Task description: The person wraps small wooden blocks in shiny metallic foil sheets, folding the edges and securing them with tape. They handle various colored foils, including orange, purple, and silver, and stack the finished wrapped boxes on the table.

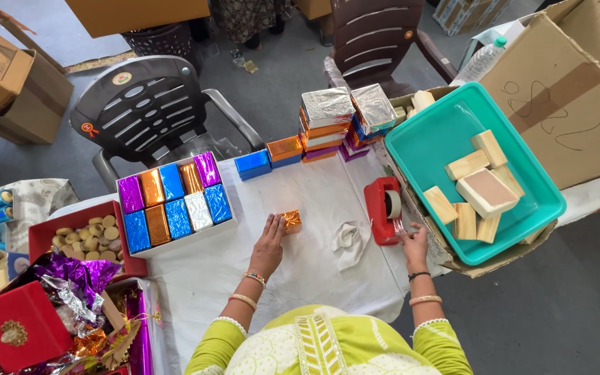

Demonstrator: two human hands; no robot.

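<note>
Foil-wrapped small blocks in the white cardboard tray [175, 243]: ten, in two rows of five. Plain wooden blocks in the teal plastic tub [446, 125]: seven visible. Red tape dispenser [382, 210]: one. Dark plastic chairs: two. Orange foil-wrapped block [290, 221] lying alone on the counter [314, 264]: one.

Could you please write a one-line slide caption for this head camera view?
Left hand steadies an orange foil-wrapped block while right hand pulls tape from a red dispenser.
</note>
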